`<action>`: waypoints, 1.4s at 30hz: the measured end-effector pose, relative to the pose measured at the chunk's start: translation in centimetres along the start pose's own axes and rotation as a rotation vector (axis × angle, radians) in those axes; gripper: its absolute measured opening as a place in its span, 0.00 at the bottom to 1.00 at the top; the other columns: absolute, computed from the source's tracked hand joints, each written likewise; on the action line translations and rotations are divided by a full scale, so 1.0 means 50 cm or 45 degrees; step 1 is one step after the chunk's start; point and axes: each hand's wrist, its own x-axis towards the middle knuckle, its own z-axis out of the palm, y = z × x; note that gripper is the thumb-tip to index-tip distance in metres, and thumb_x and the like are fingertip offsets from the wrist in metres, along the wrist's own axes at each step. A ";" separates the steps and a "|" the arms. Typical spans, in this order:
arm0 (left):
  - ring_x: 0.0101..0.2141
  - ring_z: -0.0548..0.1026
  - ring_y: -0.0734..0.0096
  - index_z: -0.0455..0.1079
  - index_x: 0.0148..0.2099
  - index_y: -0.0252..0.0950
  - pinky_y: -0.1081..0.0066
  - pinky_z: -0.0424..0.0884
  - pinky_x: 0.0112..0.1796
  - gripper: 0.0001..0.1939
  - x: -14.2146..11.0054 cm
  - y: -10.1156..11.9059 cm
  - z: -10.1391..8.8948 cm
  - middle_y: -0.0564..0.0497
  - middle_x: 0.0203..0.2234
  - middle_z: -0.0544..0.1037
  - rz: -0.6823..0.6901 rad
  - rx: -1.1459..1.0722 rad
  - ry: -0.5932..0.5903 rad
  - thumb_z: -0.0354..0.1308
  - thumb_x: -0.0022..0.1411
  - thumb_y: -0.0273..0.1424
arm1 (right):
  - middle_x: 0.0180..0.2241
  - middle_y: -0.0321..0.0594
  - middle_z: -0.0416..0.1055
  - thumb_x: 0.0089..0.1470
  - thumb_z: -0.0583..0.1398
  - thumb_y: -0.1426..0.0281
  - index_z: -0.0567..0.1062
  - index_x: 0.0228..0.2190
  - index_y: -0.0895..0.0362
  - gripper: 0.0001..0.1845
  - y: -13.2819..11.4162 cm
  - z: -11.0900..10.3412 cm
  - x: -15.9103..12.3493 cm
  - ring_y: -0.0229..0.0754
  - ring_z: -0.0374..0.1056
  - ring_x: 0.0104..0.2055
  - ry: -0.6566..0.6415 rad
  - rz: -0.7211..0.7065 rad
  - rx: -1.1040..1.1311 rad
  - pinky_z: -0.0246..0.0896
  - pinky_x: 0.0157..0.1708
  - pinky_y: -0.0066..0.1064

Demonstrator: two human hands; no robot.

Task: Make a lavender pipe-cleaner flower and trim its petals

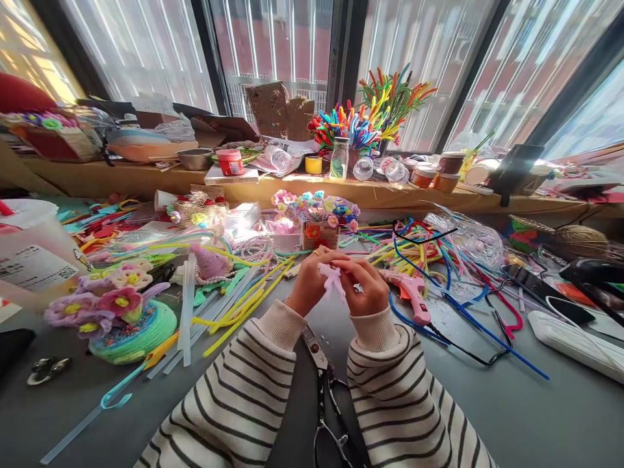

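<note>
head camera, worn by you | facing forward and down | your left hand [309,281], right hand [366,287] close, central | table [521,416] around | windows [277,45] beyond

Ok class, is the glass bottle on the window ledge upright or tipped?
Upright: the glass bottle stands with its neck uppermost.

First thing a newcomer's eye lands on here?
Probably the bright bundle of pipe cleaners on the window ledge. Next, likely the pale pink piece held between the left hand and right hand, front and centre. The purple flowers stand out too, at the picture's left.
</note>
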 end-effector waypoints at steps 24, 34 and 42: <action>0.23 0.70 0.76 0.71 0.27 0.33 0.72 0.68 0.31 0.09 -0.001 -0.033 -0.013 0.54 0.20 0.74 -0.627 -0.861 0.439 0.61 0.39 0.32 | 0.43 0.47 0.64 0.44 0.49 0.73 0.64 0.44 0.62 0.22 0.092 0.045 -0.023 0.35 0.68 0.27 0.011 0.685 0.128 0.63 0.21 0.23; 0.26 0.71 0.76 0.68 0.26 0.33 0.72 0.67 0.33 0.07 -0.008 -0.017 -0.048 0.54 0.21 0.73 -0.620 -1.119 0.462 0.58 0.43 0.32 | 0.39 0.48 0.67 0.44 0.49 0.72 0.67 0.41 0.63 0.21 0.101 0.050 -0.028 0.36 0.66 0.25 -0.058 0.645 -0.054 0.61 0.23 0.27; 0.20 0.65 0.84 0.70 0.31 0.33 0.81 0.65 0.26 0.10 -0.020 -0.011 -0.077 0.58 0.16 0.64 -0.619 -0.988 0.490 0.56 0.46 0.34 | 0.12 0.32 0.63 0.46 0.52 0.61 0.70 0.22 0.60 0.15 0.040 0.014 -0.008 0.32 0.60 0.15 -0.442 0.656 -0.002 0.53 0.18 0.23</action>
